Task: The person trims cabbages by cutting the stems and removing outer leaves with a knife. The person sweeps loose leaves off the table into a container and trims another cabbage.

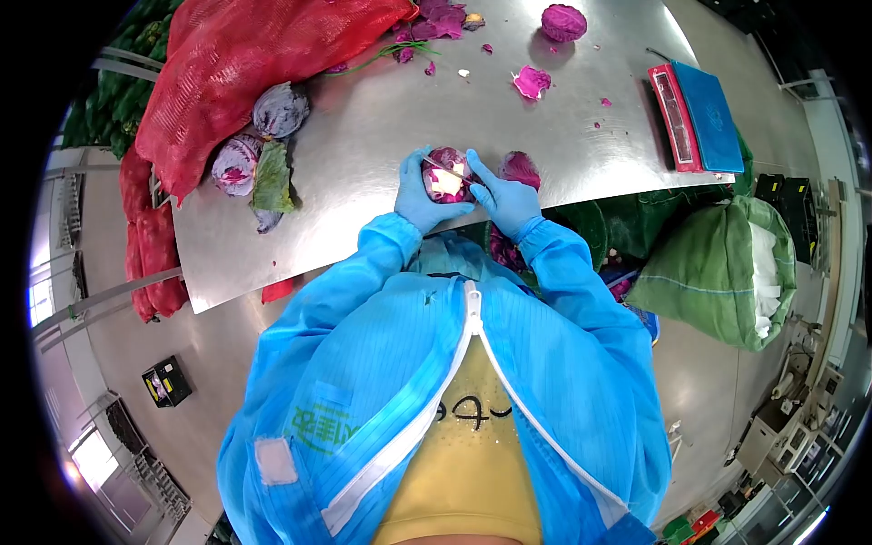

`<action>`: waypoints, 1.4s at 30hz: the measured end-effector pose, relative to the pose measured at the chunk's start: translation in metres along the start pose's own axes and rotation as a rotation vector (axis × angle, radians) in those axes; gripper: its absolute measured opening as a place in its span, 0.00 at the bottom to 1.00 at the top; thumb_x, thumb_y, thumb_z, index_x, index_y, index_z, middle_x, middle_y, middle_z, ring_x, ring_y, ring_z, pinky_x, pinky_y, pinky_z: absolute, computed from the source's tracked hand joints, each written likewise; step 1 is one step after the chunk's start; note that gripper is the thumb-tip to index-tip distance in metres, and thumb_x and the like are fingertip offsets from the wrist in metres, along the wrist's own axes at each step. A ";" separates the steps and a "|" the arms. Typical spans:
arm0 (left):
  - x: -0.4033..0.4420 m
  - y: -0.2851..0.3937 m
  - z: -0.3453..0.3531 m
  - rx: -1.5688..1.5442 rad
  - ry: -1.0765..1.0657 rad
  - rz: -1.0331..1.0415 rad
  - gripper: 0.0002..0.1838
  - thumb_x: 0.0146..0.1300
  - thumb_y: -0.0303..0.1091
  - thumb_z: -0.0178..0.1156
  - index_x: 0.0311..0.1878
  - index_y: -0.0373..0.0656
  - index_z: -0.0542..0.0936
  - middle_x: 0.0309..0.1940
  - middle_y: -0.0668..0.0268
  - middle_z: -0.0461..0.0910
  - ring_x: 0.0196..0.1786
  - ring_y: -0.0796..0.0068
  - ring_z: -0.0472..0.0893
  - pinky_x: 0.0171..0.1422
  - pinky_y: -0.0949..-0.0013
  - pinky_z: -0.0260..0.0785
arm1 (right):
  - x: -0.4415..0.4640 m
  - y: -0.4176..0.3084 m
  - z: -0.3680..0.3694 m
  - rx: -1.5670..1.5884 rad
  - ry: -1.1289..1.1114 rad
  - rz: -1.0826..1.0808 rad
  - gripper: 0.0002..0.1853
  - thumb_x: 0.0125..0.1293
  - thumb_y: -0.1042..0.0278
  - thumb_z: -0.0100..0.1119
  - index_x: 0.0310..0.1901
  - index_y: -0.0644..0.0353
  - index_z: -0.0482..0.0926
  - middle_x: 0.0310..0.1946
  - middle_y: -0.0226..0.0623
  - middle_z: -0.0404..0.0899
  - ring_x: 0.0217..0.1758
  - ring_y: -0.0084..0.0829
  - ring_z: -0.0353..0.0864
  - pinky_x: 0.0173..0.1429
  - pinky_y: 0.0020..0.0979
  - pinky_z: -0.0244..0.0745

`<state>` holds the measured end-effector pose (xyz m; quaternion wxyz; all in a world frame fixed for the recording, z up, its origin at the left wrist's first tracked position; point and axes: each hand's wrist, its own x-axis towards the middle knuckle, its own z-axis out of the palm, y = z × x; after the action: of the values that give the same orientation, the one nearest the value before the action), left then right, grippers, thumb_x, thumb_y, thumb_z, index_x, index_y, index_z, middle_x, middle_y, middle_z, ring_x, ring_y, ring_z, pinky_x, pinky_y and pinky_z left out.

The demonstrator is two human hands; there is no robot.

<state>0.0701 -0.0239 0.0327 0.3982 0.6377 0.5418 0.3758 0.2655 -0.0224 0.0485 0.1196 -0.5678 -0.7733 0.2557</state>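
Both my hands wear blue gloves at the near edge of the metal table [363,173]. My left hand [422,195] is wrapped round the left side of a purple cabbage [448,174], whose pale cut base faces up. A thin knife [442,166] lies across the cabbage, its handle end hidden in the closed fingers of my right hand [507,198]. Just beyond my right hand sits another purple cabbage [520,169], partly covered by the hand.
A red mesh sack [245,73] fills the table's far left, with cabbages [281,111] beside it. A single cabbage [564,23] and a torn leaf [531,83] lie farther off. A blue-and-red box [695,118] stands right, above a green sack [718,272].
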 end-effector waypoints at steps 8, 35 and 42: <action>0.011 0.008 0.007 0.225 0.034 -0.123 0.55 0.30 0.49 0.78 0.61 0.36 0.59 0.54 0.52 0.62 0.58 0.57 0.68 0.63 0.62 0.65 | 0.004 -0.013 -0.001 -0.094 0.023 0.104 0.27 0.69 0.41 0.37 0.69 0.31 0.56 0.30 0.44 0.81 0.27 0.45 0.80 0.31 0.44 0.73; -0.018 0.000 -0.031 -0.240 0.234 -0.625 0.57 0.34 0.47 0.79 0.62 0.39 0.52 0.57 0.46 0.64 0.58 0.56 0.69 0.63 0.63 0.66 | 0.010 0.037 0.040 0.339 0.545 0.674 0.18 0.59 0.51 0.59 0.42 0.57 0.78 0.32 0.46 0.81 0.37 0.47 0.81 0.40 0.42 0.74; -0.001 -0.001 -0.030 0.008 0.049 -0.199 0.56 0.28 0.47 0.80 0.61 0.38 0.57 0.54 0.53 0.67 0.58 0.59 0.70 0.64 0.62 0.64 | -0.008 0.018 0.010 0.321 0.501 0.412 0.39 0.54 0.39 0.62 0.62 0.56 0.66 0.48 0.50 0.78 0.47 0.48 0.80 0.51 0.41 0.73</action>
<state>0.0425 -0.0223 0.0433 0.4175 0.5727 0.6138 0.3477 0.2778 -0.0282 0.0312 0.3389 -0.7307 -0.5393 0.2456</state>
